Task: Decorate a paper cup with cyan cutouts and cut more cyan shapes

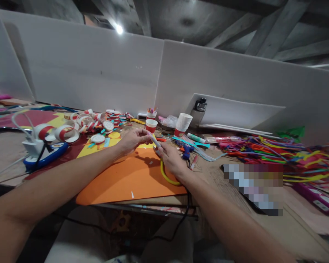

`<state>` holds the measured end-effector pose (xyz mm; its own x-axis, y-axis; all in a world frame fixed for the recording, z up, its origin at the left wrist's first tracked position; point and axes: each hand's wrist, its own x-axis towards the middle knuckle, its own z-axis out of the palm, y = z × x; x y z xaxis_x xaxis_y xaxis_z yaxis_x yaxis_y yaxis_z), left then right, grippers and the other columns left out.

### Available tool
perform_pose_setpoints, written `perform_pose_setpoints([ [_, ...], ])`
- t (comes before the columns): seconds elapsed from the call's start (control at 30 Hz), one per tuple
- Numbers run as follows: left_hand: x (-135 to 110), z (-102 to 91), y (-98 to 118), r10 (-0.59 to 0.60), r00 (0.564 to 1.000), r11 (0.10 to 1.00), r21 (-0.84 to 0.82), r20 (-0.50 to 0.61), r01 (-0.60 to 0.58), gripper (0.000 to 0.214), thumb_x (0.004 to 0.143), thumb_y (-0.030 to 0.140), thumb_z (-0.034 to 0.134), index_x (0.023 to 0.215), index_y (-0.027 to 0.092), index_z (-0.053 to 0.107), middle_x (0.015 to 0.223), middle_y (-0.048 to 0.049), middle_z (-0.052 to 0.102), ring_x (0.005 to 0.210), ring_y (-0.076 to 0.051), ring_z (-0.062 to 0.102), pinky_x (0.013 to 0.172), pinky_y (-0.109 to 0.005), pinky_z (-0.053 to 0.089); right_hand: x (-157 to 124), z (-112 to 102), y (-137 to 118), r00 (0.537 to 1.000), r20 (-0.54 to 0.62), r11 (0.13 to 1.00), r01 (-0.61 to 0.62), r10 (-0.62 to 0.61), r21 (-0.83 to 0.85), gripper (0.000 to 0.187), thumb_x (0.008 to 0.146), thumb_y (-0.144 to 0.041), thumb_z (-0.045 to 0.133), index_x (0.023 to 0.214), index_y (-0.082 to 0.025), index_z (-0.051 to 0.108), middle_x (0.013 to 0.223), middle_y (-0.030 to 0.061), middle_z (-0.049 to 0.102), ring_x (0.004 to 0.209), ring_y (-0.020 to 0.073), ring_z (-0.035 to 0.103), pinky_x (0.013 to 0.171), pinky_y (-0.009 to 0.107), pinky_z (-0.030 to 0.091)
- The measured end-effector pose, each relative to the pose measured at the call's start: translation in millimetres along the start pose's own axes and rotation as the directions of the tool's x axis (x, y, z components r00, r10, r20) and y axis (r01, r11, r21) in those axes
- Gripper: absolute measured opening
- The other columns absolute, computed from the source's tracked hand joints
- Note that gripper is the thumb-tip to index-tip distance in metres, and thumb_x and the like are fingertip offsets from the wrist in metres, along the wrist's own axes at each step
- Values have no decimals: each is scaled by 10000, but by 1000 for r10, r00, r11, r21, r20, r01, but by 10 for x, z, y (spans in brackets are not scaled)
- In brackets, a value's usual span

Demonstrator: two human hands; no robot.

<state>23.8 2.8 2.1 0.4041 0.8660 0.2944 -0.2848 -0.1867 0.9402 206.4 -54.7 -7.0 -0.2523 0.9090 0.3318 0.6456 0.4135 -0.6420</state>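
My left hand [133, 140] and my right hand [171, 160] meet over an orange paper sheet [126, 179] on the table. Both are closed on a slim whitish stick-like object [154, 139] held between them, the left pinching its far end, the right gripping its near end. A yellow curved strip [167, 177] loops out under my right hand onto the orange sheet. A blue glue gun [185, 149] lies just beyond my right hand.
Curled red-and-white paper strips [79, 126] and cut cup bases lie at the back left. Red-and-white paper cups [182, 125] and a dark bottle [199, 111] stand behind. Coloured pipe cleaners [276, 153] pile up on the right. A white charger on a blue power strip [41, 151] sits left.
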Motion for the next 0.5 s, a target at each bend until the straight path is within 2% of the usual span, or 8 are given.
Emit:
perform_pose_setpoints([
  [0.17,47,-22,-60,-3,1000,998,-58,-10,2,290,653,336,801,771,113,658,673,-8,611,615,-88,539,647,-250,417,14,58,-71,1000,3,999,-2,2,-49,218,926,-272,381,934,-159,566,888,56,619,758,160,529,657,255,365],
  [0.3,49,-50,-103,-8,1000,996,-87,-6,8,468,639,367,812,1011,142,639,859,-47,675,716,-119,621,658,-241,438,21,21,-108,999,-33,997,-38,35,-73,205,905,-274,429,1032,-154,536,853,42,608,734,162,514,646,260,357],
  [0.4,19,-93,-125,-54,998,998,12,-36,55,548,705,453,745,1139,162,581,973,-89,689,774,-143,651,654,-245,454,46,-114,-24,992,-100,989,-92,80,-118,221,915,-296,413,957,-160,583,781,30,588,679,159,489,630,268,349],
  [0.43,8,-112,-132,-57,997,996,69,-59,61,533,731,477,712,1137,157,580,971,-94,692,769,-140,648,646,-242,457,62,-182,25,989,-126,982,-95,75,-163,229,912,-297,422,895,-162,606,767,31,576,690,162,487,643,273,351],
  [0.5,-12,-146,-143,-38,995,975,217,-89,57,501,760,493,671,1116,149,595,929,-89,699,750,-138,640,635,-243,469,101,-342,141,968,-251,949,-90,12,-303,230,890,-273,463,809,-158,645,783,52,552,769,185,492,695,287,359],
])
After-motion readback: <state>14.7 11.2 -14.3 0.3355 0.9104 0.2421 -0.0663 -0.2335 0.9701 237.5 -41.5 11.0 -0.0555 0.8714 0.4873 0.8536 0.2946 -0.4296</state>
